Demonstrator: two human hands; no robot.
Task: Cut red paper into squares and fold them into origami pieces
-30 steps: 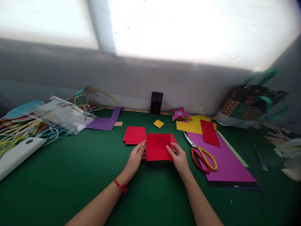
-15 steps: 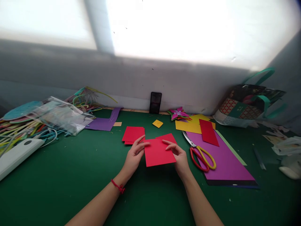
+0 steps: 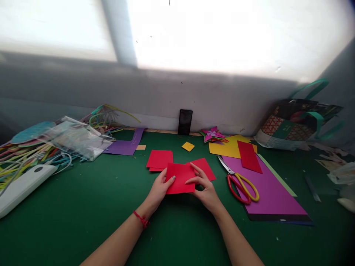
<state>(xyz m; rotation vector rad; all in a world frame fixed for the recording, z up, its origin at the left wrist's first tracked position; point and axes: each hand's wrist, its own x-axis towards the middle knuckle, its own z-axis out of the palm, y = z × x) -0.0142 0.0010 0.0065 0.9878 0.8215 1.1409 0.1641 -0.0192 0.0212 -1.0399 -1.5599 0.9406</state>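
Observation:
A red paper square (image 3: 180, 178) is held up between both hands above the green table. My left hand (image 3: 161, 186) pinches its left edge, thumb on the front face and fingers behind. At the right edge, my right hand (image 3: 204, 188) grips it with fingers across the front and the thumb low, partly hidden. Behind the held square, another red sheet (image 3: 203, 168) lies on the table, partly covered. Farther left rests a small stack of red squares (image 3: 159, 159). A small yellow folded paper (image 3: 188, 146) lies beyond them.
Scissors (image 3: 240, 183) with red and yellow handles lie on purple sheets (image 3: 273, 192) at the right. A phone (image 3: 185, 122) leans on the wall beside folded paper stars (image 3: 212, 135). Pipe cleaners, a plastic bag (image 3: 80, 138) and a white device (image 3: 26, 188) crowd the left.
The held red square has shifted slightly left and been turned. My left thumb now presses on its front, and my right fingers have moved along its right side.

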